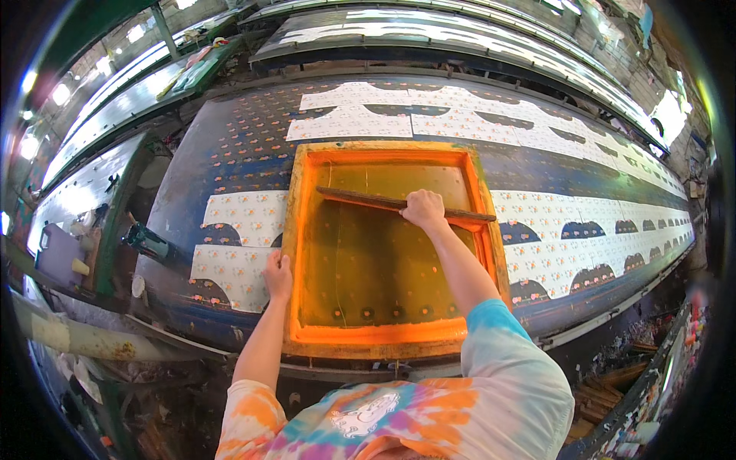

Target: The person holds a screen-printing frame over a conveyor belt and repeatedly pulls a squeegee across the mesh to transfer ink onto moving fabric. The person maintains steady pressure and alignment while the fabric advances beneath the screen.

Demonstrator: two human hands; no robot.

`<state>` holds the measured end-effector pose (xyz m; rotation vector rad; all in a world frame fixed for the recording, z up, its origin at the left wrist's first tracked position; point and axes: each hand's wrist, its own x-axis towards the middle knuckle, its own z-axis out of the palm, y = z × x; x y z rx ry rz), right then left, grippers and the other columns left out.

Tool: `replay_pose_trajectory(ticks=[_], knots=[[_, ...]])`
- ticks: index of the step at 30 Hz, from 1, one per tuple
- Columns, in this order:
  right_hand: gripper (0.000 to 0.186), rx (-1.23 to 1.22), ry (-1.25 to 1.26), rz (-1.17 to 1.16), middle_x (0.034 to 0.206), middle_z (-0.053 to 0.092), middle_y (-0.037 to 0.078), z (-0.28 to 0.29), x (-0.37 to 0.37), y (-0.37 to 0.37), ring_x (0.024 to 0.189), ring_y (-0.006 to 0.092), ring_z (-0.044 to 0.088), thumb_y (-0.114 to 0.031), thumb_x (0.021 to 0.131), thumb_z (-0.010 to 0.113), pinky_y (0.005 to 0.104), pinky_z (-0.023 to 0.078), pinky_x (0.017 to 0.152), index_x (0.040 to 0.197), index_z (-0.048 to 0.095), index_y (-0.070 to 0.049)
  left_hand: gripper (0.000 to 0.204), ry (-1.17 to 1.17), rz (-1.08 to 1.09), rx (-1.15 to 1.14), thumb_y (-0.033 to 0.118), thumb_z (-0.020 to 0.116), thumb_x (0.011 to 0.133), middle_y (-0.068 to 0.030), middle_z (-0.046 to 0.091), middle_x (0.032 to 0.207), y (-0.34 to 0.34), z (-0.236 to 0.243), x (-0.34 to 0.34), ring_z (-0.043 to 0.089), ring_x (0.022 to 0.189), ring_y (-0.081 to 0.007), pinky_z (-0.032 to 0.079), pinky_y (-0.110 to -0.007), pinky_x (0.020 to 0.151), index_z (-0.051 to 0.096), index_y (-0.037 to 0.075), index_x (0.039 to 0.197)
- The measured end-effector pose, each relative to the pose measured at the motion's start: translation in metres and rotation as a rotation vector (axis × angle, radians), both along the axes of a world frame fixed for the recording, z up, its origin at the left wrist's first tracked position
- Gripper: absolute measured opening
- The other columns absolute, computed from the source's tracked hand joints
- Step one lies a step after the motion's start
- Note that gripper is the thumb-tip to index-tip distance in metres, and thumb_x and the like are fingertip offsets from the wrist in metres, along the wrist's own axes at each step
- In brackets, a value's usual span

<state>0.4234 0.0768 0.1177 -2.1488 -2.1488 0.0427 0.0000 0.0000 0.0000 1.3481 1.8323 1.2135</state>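
A wooden-framed printing screen (pixel 389 351) with orange-stained inner walls and a yellow-brown mesh lies across the near part of a long dark table. My right hand (pixel 424 208) is closed over the middle of a long wooden squeegee (pixel 356 198). The squeegee lies slantwise inside the frame, its left end farther from me than its right. Against the frame's left side, my left hand (pixel 277 274) is curled, its fingertips partly hidden. White fabric pieces (pixel 239 264) with small orange floral prints lie flat left of the screen, and more printed pieces (pixel 548 208) run off to the right.
Two further rows of printed fabric (pixel 353 121) lie on the table's (pixel 184 165) far half. A dark green container (pixel 146 240) stands at the table's left edge. Beyond are more long tables (pixel 299 47). A thick pale pipe (pixel 69 337) is at the lower left.
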Motion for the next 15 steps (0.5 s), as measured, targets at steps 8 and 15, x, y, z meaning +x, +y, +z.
replay_pose_trajectory(ticks=[8, 15], knots=[[0.035, -0.111, -0.005, -0.038, 0.085, 0.076, 0.014, 0.005, -0.024, -0.137, 0.086, 0.0342, 0.074, -0.047, 0.080, 0.081, 0.0457, 0.058, 0.078, 0.087, 0.080, -0.012, 0.036, -0.025, -0.013, 0.051, 0.014, 0.066, 0.097, -0.0253, 0.072, 0.120, -0.014, -0.002, 0.005, 0.071, 0.112, -0.0343, 0.054, -0.041, 0.098, 0.063, -0.007, 0.127], [0.030, -0.059, 0.020, 0.038, 0.076, 0.073, 0.016, 0.001, -0.045, -0.236, 0.077, 0.0349, 0.074, -0.039, 0.076, 0.080, 0.0463, 0.058, 0.070, 0.078, 0.078, -0.009, 0.046, 0.081, -0.030, 0.057, 0.019, 0.064, 0.097, -0.0250, 0.067, 0.131, -0.020, -0.011, 0.000, 0.065, 0.122, -0.0371, 0.050, -0.044, 0.103, 0.057, -0.002, 0.137]])
